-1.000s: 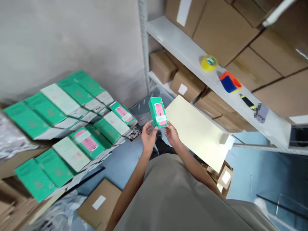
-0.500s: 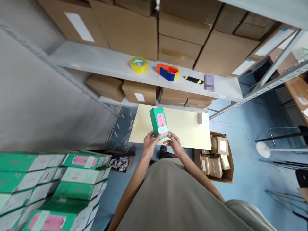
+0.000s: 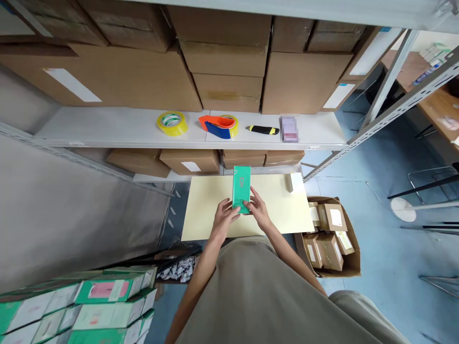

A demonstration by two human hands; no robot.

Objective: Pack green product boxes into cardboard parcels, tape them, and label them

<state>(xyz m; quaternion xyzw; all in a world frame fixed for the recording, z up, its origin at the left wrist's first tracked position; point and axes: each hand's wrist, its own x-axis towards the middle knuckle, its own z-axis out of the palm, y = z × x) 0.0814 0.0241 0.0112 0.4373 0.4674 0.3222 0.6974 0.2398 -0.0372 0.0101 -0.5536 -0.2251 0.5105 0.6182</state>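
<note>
Both of my hands hold one small green carton (image 3: pixel 241 186) upright over a pale yellow tabletop (image 3: pixel 208 210). My left hand (image 3: pixel 224 220) grips its lower left edge, fingers curled. My right hand (image 3: pixel 258 213) grips its lower right edge with fingers wrapped round. The carton's plain green face points at me. A small pale block (image 3: pixel 289 182) lies on the tabletop to the right of the carton.
A white shelf (image 3: pixel 107 129) behind the table carries a yellow tape roll (image 3: pixel 172 123), an orange and blue tape dispenser (image 3: pixel 218 127) and a black and yellow knife (image 3: pixel 261 129). Brown cartons fill the shelves. Stacked green cartons (image 3: pixel 103 296) sit lower left; an open box of small parcels (image 3: pixel 332 236) stands right.
My view has swung right from the green stack to face the shelf. The carton has been turned so its pink face is away, and it now sits lower over the tabletop.
</note>
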